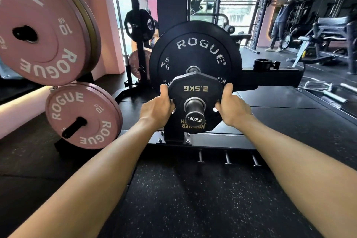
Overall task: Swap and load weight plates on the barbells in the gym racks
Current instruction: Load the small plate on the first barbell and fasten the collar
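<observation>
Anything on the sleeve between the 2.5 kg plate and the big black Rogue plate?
Nothing visible. The 2.5 kg plate, held by left hand and right hand, sits on the sleeve; only bare sleeve shows before the Rogue plate.

We see a black small plate (195,91) with gold letters; behind it a black big plate (195,54) with worn white letters; at left pink plates (42,31) with white letters; the floor (193,199) is black with white speckles.

left hand (157,107) + right hand (232,106) grip 2.5KG plate (195,91) edges, frame centre | plate on barbell sleeve (194,114) | 5KG ROGUE plate (195,52) behind | pink 10KG plates (38,31) left
</observation>
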`<act>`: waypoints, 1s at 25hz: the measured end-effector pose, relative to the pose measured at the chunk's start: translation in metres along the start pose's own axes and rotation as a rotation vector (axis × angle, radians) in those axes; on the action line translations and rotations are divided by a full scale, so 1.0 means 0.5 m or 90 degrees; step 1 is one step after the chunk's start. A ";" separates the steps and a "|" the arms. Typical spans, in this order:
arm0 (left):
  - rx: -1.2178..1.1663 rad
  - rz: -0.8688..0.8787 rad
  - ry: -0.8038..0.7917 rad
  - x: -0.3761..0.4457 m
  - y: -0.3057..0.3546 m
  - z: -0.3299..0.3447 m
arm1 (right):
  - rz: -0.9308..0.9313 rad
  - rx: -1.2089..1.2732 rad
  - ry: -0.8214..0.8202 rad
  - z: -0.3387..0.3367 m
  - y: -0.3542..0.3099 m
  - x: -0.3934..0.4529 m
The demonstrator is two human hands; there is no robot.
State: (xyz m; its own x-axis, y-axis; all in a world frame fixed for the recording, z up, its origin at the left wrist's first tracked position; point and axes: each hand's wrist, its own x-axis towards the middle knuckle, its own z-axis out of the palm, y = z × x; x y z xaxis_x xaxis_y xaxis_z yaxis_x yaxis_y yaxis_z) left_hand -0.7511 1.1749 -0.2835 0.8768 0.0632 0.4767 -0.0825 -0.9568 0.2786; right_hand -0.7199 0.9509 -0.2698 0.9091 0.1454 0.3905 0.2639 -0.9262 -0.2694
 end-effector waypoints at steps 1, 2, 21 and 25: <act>0.006 -0.006 -0.010 0.022 -0.003 0.011 | 0.015 -0.027 0.001 0.010 0.001 0.021; 0.010 -0.010 -0.021 0.047 -0.006 0.020 | 0.027 -0.051 0.005 0.019 0.003 0.045; 0.169 -0.090 -0.042 0.466 -0.059 0.222 | 0.064 -0.343 -0.033 0.179 0.054 0.468; 0.191 -0.089 -0.038 0.507 -0.063 0.244 | 0.067 -0.372 -0.054 0.189 0.053 0.512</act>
State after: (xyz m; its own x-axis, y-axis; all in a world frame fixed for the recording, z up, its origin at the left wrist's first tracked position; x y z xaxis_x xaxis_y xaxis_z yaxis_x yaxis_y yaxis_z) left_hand -0.4688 1.1864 -0.2731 0.8968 0.1921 0.3986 0.1763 -0.9814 0.0761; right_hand -0.4498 0.9966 -0.2599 0.9496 0.0473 0.3097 -0.0281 -0.9717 0.2346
